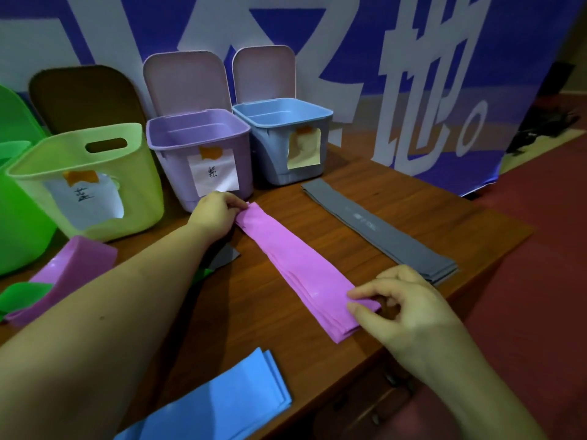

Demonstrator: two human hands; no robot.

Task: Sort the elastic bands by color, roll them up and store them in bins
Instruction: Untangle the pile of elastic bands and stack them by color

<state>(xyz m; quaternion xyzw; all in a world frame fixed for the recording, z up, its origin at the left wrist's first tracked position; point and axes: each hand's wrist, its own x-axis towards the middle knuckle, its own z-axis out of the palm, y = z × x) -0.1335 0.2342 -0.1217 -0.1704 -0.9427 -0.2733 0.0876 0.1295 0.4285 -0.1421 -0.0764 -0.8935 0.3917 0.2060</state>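
Observation:
A stack of purple elastic bands (298,265) lies flat and diagonal on the wooden table (317,217). My left hand (216,212) pinches its far end, just in front of the purple bin (197,134). My right hand (409,309) pinches its near end between thumb and forefinger. A flat stack of grey bands (381,230) lies to the right. Blue bands (219,404) lie stacked at the near edge. Another purple band (70,268) sits loose at the left beside a green one (22,296).
Open bins stand along the back: a light green bin (95,147), the purple one and a blue bin (282,115), each with a paper label. A bright green container (16,201) is at far left. The table's edge runs close on the right, over red floor.

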